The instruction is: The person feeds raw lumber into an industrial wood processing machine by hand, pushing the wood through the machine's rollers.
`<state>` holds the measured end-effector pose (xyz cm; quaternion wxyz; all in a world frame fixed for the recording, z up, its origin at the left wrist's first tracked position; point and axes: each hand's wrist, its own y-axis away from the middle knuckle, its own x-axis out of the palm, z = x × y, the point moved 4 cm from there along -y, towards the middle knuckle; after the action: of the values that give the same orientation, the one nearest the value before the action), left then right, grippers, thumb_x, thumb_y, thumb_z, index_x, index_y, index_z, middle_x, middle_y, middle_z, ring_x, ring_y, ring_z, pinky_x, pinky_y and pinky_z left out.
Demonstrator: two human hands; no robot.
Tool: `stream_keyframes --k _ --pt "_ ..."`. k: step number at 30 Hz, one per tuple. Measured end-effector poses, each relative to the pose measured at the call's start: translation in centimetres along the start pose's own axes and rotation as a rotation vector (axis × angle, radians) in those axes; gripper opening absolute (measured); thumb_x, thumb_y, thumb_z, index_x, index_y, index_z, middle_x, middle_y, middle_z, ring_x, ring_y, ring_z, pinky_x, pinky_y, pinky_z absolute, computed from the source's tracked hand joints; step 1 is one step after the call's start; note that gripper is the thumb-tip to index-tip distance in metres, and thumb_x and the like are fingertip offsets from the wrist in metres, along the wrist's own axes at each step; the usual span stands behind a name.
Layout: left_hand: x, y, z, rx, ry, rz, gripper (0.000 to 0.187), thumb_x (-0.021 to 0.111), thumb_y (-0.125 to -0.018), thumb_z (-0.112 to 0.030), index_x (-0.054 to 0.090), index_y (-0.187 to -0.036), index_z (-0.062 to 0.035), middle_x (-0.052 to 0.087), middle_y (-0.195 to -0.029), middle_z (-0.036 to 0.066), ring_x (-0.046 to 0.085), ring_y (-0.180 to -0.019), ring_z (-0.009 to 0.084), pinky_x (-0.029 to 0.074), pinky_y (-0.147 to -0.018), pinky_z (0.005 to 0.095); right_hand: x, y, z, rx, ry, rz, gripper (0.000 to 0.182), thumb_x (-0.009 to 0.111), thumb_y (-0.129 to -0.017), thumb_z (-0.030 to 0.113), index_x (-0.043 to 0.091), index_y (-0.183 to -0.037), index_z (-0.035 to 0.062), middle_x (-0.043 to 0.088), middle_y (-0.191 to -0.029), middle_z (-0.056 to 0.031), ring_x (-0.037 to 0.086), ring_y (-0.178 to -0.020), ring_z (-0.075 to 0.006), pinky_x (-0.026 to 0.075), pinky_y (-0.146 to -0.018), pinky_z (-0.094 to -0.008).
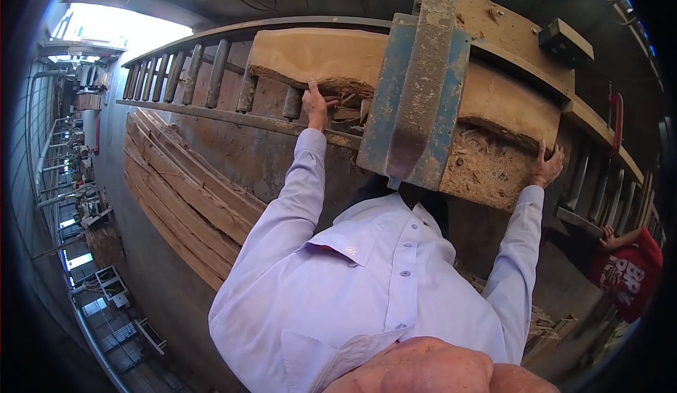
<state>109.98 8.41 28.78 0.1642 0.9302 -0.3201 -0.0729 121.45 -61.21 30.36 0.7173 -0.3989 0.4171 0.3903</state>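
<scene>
A thick wooden board with a rough, bark-like near edge [321, 51] lies across a roller conveyor and passes under a blue machine housing [416, 104]. It shows again on the right side of the housing [504, 104]. My left hand [316, 105] is at the board's rough edge on the left, fingers apart, index finger stretched onto the wood. At the board's right end, my right hand [547, 166] rests against the near corner with its fingers spread. Sawdust [486, 164] covers the machine table below the right part. The housing hides the board's middle.
Long rough planks [190, 195] are stacked at the lower left. The conveyor's rollers [192, 76] run to the far left, and more rollers [599, 192] are at the right. Another person in a red shirt [627, 273] stands at the right edge. A dark box [566, 43] sits beyond the board.
</scene>
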Motion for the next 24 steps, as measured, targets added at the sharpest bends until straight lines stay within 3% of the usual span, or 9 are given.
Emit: stream_keyframes --k 5,7,11,16,24 --pt "0.4 -0.4 0.5 0.006 -0.085 0.006 0.064 0.041 -0.099 -0.057 0.052 -0.104 0.0061 0.066 -0.077 0.016 0.065 -0.051 0.0228 0.052 -0.040 0.0295 -0.4 -0.2 -0.6 0.016 -0.002 0.006 0.079 0.050 -0.085 0.070 0.050 -0.139 0.0124 0.038 -0.152 -0.0097 0.027 -0.145 -0.0251 0.014 -0.120 -0.0454" --pt "0.3 -0.7 0.5 0.044 -0.069 -0.003 0.060 0.043 -0.098 -0.056 0.054 -0.093 0.0021 0.063 -0.065 0.012 0.056 -0.041 0.0168 0.042 -0.032 0.0268 -0.2 -0.4 -0.4 0.014 -0.003 0.010 0.079 0.050 -0.085 0.071 0.050 -0.139 0.0123 0.038 -0.152 -0.0098 0.027 -0.145 -0.0252 0.014 -0.120 -0.0454" --pt "-0.2 -0.9 0.7 0.034 -0.079 0.021 0.062 0.045 -0.097 -0.058 0.050 -0.097 0.0039 0.062 -0.063 0.013 0.054 -0.041 0.0159 0.040 -0.033 0.0266 0.2 -0.4 0.0 0.011 -0.013 0.028 0.080 0.050 -0.085 0.071 0.049 -0.140 0.0121 0.037 -0.153 -0.0100 0.026 -0.145 -0.0251 0.014 -0.120 -0.0454" --pt "-0.8 -0.5 0.5 0.026 -0.062 -0.080 0.059 0.046 -0.097 -0.057 0.053 -0.091 0.0010 0.062 -0.063 0.012 0.051 -0.038 0.0150 0.036 -0.030 0.0262 0.5 -0.6 0.9 -0.005 -0.028 0.027 0.081 0.049 -0.085 0.072 0.049 -0.140 0.0118 0.037 -0.153 -0.0106 0.026 -0.145 -0.0252 0.014 -0.120 -0.0455" --pt "-0.3 -0.2 0.7 0.037 -0.072 -0.059 0.061 0.048 -0.097 -0.056 0.052 -0.091 0.0036 0.063 -0.064 0.015 0.052 -0.039 0.0154 0.038 -0.031 0.0266 0.1 -0.1 -0.7 -0.001 0.007 0.011 0.080 0.050 -0.086 0.071 0.050 -0.139 0.0115 0.039 -0.152 -0.0113 0.028 -0.144 -0.0264 0.015 -0.119 -0.0463"
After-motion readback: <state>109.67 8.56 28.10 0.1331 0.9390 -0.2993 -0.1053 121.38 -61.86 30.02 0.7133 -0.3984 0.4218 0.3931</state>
